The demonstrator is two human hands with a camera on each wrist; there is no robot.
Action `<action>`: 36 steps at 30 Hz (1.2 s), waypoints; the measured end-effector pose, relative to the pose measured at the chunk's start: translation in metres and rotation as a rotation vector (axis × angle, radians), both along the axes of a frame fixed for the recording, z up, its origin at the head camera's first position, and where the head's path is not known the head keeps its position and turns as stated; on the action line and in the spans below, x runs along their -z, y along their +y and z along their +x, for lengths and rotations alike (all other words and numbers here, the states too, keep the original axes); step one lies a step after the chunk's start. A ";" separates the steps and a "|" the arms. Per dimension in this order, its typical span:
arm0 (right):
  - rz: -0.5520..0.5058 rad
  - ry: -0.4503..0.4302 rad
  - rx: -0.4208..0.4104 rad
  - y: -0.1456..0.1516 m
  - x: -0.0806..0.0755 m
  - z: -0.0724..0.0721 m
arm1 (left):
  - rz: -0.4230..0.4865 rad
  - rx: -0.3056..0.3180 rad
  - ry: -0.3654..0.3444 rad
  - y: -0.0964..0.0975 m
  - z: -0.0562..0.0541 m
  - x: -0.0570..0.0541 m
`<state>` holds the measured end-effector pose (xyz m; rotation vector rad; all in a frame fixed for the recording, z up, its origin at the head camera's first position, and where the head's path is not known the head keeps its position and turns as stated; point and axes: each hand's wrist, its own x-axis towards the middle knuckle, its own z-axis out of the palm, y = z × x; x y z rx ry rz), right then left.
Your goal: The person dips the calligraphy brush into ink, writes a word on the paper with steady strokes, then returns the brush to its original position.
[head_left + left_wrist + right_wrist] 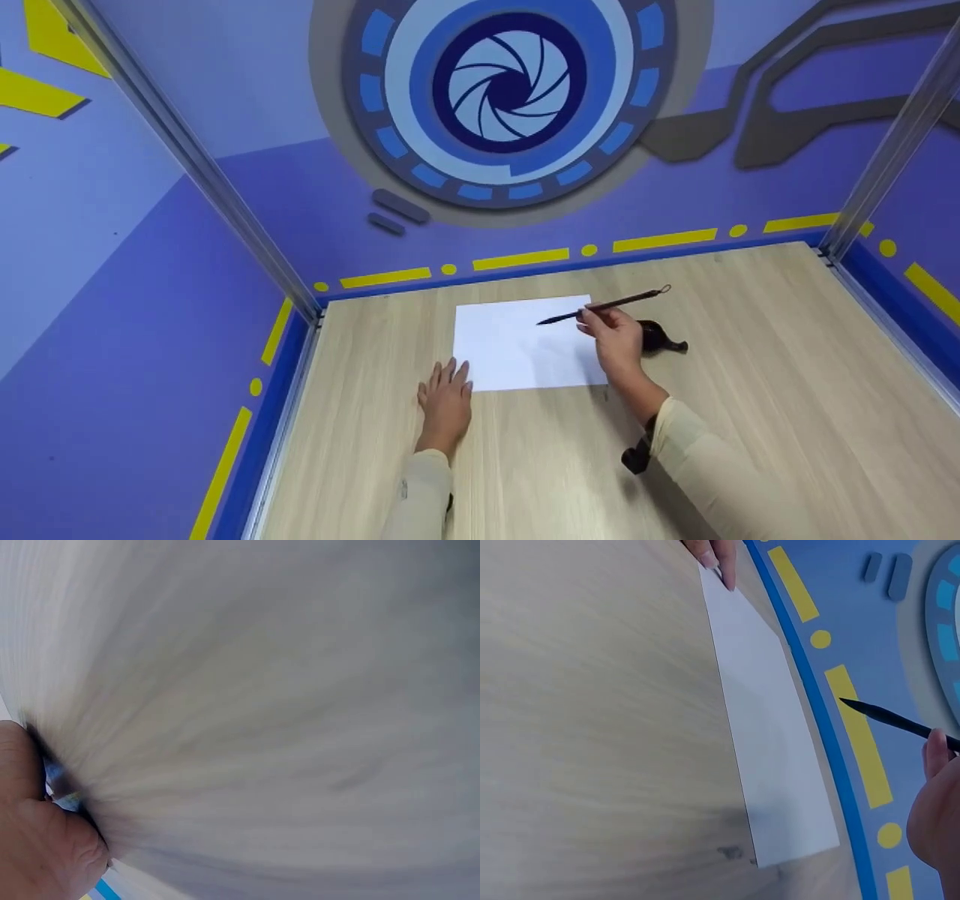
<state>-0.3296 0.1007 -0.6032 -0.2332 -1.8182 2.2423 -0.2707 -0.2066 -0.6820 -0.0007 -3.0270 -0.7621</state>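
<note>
A white sheet of paper [517, 349] lies flat on the wooden table [540, 457]. My left hand [446, 401] rests with spread, straight fingers on its lower left corner; in the left wrist view part of that hand [45, 832] shows at the edge, close to the tabletop. Above the paper's right side, my right hand [619, 341] pinches a dark calligraphy brush [626, 301]. The brush lies nearly level, its dark pointed tip toward the left and a hanging loop at the far end. In the right wrist view the brush tip [877, 714] is apart from the paper [761, 727].
Just right of the right hand stands a dark, glossy object with a narrow spout-like end [660, 337], partly hidden by the hand. Patterned blue panels [270, 187] with yellow dashes wall the table at the back and sides, joined by metal posts [187, 157].
</note>
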 end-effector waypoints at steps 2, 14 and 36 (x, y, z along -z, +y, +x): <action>0.007 -0.001 -0.002 -0.008 0.001 -0.003 | 0.002 0.000 -0.005 0.000 0.000 -0.001; -0.076 0.026 -0.036 -0.067 0.009 -0.024 | -0.002 -0.009 -0.009 0.001 0.001 -0.003; 0.112 0.018 -0.078 -0.121 0.026 -0.040 | -0.003 -0.020 -0.004 0.001 -0.002 0.000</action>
